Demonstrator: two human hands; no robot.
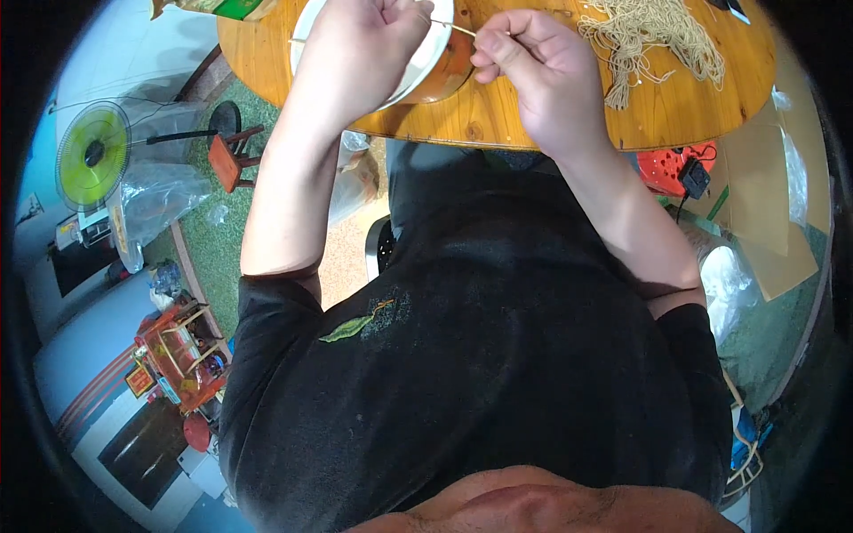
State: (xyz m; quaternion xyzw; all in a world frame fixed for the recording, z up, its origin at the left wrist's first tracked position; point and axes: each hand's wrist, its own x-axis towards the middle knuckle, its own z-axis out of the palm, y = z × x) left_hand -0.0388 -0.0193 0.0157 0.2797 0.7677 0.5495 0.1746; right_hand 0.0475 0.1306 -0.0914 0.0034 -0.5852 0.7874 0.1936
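A thin beige cord [458,27] runs between my two hands above the wooden table [498,120]. My left hand [378,40] is over a white round container [431,75], its fingers closed on the cord near the top edge of the picture. To the right of the container, my right hand [542,67] pinches the cord between thumb and fingers. A tangled heap of beige cord [662,44] lies on the tabletop beyond my right hand. The left hand and forearm hide much of the container.
Under the table's right side are a red perforated plastic piece [662,169] and a black adapter [695,178]. Cardboard [755,186] leans farther right. On the left stand a green fan [93,155] and a small red stool [227,164], with clear plastic bags [160,195] beside them.
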